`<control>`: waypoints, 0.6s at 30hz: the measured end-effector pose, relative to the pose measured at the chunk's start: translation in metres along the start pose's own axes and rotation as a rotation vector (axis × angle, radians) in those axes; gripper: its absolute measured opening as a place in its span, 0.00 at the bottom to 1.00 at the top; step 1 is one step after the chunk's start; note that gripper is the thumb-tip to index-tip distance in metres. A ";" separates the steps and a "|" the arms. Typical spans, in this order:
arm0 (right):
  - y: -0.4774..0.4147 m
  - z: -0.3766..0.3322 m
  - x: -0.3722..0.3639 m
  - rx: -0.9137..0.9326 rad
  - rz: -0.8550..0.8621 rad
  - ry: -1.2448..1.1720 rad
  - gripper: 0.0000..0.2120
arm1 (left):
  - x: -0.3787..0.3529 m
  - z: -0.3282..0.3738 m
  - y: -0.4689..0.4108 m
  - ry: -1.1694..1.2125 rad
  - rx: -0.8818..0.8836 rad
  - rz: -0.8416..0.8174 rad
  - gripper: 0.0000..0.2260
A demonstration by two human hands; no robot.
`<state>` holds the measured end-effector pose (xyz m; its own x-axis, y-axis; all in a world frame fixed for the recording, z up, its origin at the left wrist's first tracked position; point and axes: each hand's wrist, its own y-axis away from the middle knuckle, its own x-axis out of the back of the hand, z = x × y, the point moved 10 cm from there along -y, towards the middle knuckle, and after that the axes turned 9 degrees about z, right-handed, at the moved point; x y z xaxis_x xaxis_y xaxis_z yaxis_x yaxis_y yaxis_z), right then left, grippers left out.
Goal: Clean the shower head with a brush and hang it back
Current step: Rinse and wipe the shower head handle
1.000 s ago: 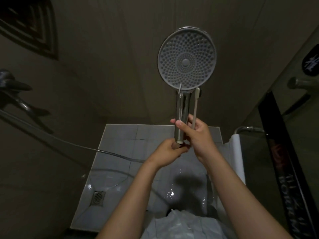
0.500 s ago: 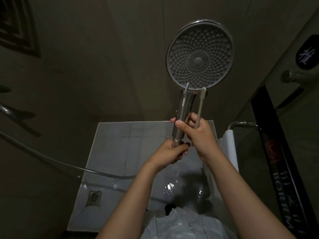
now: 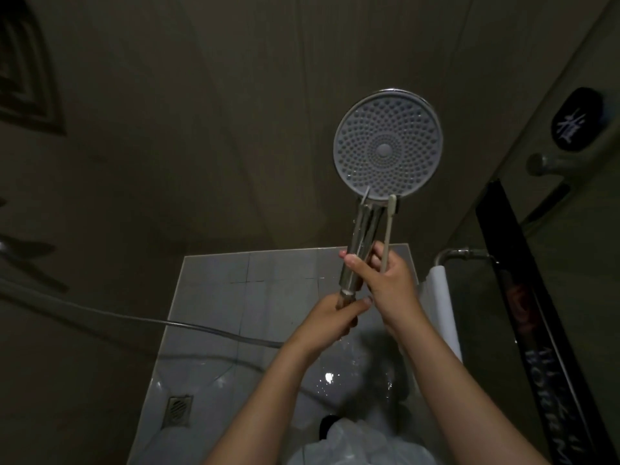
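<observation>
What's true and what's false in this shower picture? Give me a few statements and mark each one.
1. The shower head shows its nozzle face to the camera. True.
2. The brush is scrubbing the middle of that face. False: it lies along the handle, its tip at the face's lower rim.
3. The left hand grips the handle's bottom end. True.
4. The shower head hangs in a wall holder. False: both hands hold it up; the right hand also holds the brush.
5. A floor drain sits at lower left. True.
</observation>
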<state>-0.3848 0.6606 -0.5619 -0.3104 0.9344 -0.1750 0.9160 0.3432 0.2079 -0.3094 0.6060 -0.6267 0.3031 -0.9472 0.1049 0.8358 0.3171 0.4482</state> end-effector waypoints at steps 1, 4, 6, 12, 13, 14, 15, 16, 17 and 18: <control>-0.001 -0.001 0.001 0.003 0.004 0.003 0.07 | -0.001 -0.002 -0.001 0.049 0.015 -0.035 0.08; -0.004 -0.001 0.005 0.015 0.026 -0.008 0.07 | -0.004 -0.005 -0.003 0.252 0.042 -0.116 0.08; -0.006 0.000 0.007 0.013 0.039 -0.005 0.06 | -0.002 -0.006 -0.002 0.272 0.028 -0.117 0.11; -0.009 0.004 0.012 0.004 0.061 0.032 0.10 | 0.010 -0.001 0.002 0.136 -0.068 -0.020 0.08; -0.010 0.005 0.013 0.004 0.067 0.034 0.10 | 0.013 0.001 0.003 0.113 -0.089 0.018 0.07; -0.009 0.006 0.013 0.004 0.071 0.034 0.09 | 0.016 0.004 0.005 0.100 -0.118 0.055 0.06; -0.009 0.007 0.013 0.004 0.072 0.034 0.08 | 0.019 0.006 0.006 0.097 -0.148 0.094 0.04; -0.009 0.007 0.013 0.005 0.075 0.039 0.08 | 0.021 0.010 0.008 0.105 -0.175 0.132 0.03; -0.008 0.007 0.012 0.007 0.077 0.044 0.07 | 0.024 0.012 0.009 0.116 -0.191 0.169 0.02; -0.008 0.007 0.012 0.011 0.079 0.050 0.07 | 0.026 0.014 0.011 0.131 -0.200 0.203 0.01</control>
<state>-0.3945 0.6686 -0.5722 -0.2495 0.9621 -0.1100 0.9407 0.2678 0.2084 -0.2986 0.5840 -0.6067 0.5183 -0.8535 0.0534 0.8218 0.5144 0.2450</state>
